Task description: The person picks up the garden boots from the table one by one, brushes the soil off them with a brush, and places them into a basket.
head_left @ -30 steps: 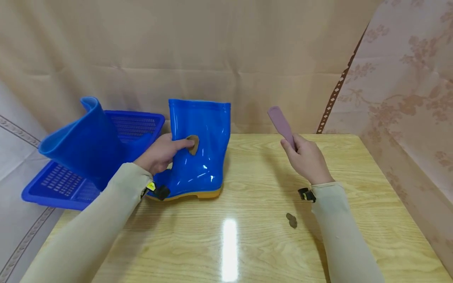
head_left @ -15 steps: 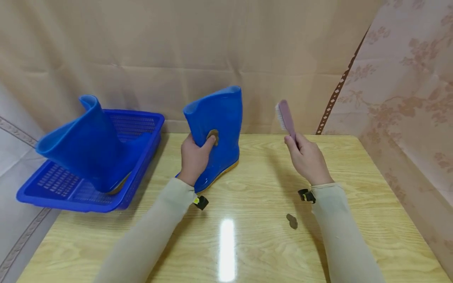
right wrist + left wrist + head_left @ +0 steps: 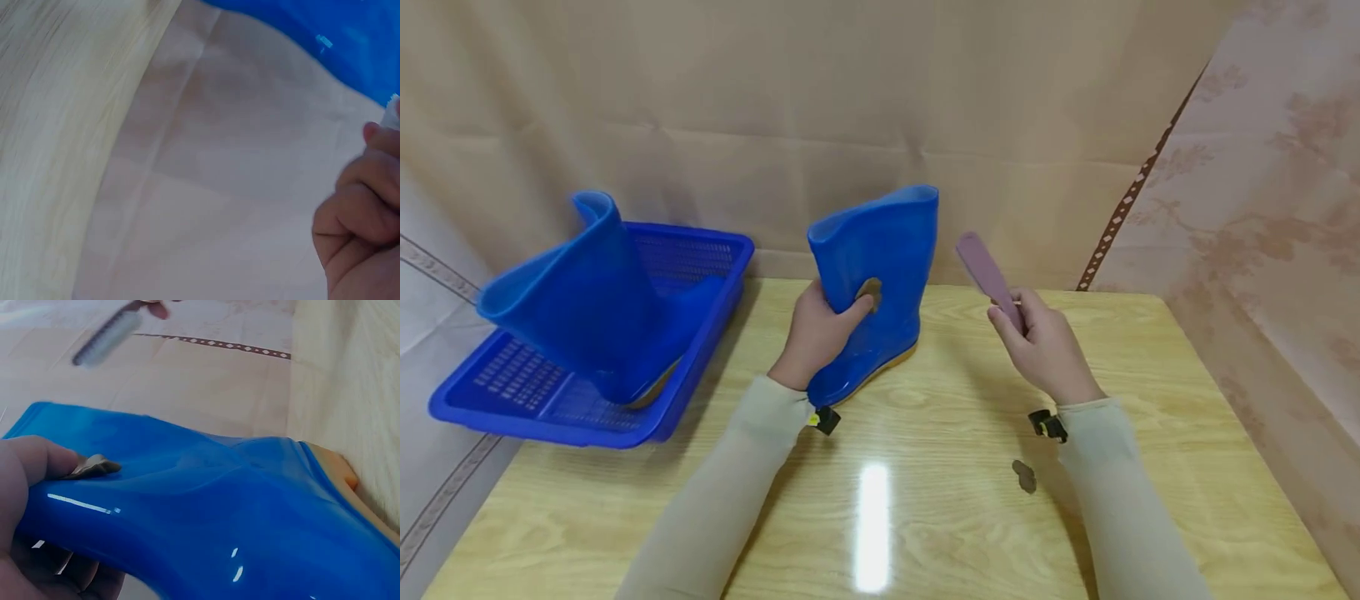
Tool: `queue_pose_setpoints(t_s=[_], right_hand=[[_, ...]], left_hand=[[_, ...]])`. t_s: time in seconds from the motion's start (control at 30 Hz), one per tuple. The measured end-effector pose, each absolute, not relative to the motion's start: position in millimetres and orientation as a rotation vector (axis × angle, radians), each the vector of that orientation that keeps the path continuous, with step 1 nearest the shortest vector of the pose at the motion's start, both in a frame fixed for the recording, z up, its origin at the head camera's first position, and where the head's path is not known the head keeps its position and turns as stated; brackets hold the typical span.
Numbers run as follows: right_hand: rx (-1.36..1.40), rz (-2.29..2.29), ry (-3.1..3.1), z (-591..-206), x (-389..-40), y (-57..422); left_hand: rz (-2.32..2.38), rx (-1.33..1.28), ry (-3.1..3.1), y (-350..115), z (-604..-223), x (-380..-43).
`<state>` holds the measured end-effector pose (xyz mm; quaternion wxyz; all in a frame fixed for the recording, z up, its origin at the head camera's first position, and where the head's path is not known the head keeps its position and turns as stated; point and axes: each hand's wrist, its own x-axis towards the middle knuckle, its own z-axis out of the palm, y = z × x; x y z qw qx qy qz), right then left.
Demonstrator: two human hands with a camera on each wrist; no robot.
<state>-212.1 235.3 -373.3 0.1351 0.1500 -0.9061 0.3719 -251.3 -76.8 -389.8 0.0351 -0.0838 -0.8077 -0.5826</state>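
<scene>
A blue rain boot [image 3: 895, 258] with a yellow sole stands on the wooden table in the head view, toe pointing toward the front left. My left hand [image 3: 816, 333] grips its shaft from the left. The left thumb presses against a brown, mud-like patch [image 3: 868, 292], which looks raised and lumpy in the left wrist view. To the right of the boot, my right hand [image 3: 1047, 346] holds a pink brush [image 3: 987, 271] by its handle, raised and apart from the boot. White bristles of the brush [image 3: 112, 339] show in the left wrist view.
A blue plastic basket [image 3: 542, 429] at the left holds a second blue boot [image 3: 602, 308], tilted, its opening up. A small brown lump [image 3: 1024, 477] lies on the table [image 3: 955, 517] near the right forearm. A beige curtain [image 3: 850, 100] hangs behind.
The boot has turned and moved right, away from the basket, with my left hand coming along. My right hand has twisted the brush, showing bristles midway and its pink back again now.
</scene>
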Motion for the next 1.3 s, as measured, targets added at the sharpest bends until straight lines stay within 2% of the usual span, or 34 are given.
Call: queue_pose_setpoints(t_s=[0.2,0.43,0.7,1.07,1.3], right_hand=[[0.579,1.167,-2.471,-365,-199,205],[0.691,0.945,-2.489,-360,-194,171],[0.699,0.829,-2.596,-372,-196,172],[0.596,0.842,-2.672,-369,-200,182],[0.655,0.816,-2.634,-372,-204,179]], left_hand=[[-1.751,-0.278,-2.499,-73,-384,-246],[-1.712,-0.360,-2.540,-82,-380,-245],[-1.679,-0.379,-2.615,-81,-372,-247],[-1.635,-0.612,-2.617,-108,-362,-247],[-1.525,-0.609,-2.579,-105,-362,-244]])
